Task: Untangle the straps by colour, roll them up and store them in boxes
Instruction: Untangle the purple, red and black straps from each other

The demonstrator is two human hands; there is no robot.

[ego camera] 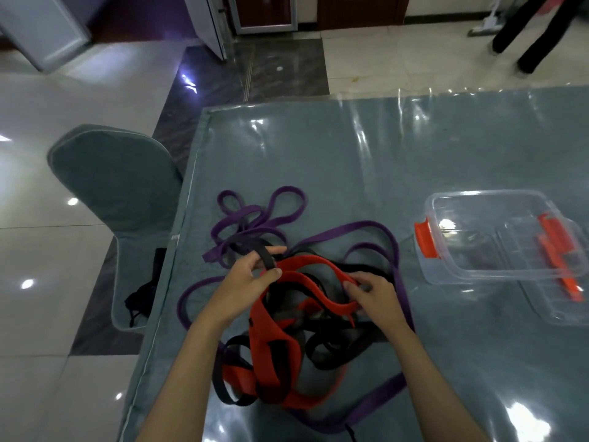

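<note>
Left hand (245,282): we found it pinching a loop of the black strap (267,258) between thumb and fingers, lifted slightly above the heap. Right hand (374,296): its fingers were curled on a bend of the red strap (318,287), thumb on top, at the right side of the tangle.

Tangle: red, black and purple straps lay knotted together on the table (350,161), just before the person. We noted the red strap running in broad folds through the middle and down toward the near edge, with black lengths threaded over and under it.

Purple strap (255,221): several loops were spread flat to the far left of the heap; another length circled the right side and passed along the near edge.

Boxes: one clear plastic box (497,240) with orange clasps stood to the right, well apart from the straps. A second clear piece lay under or beside it; we could not tell whether lid or box.

Surroundings: a grey covered chair (118,199) stood at the table's left edge; a person's legs (522,30) showed on the tiled floor at far right.
</note>
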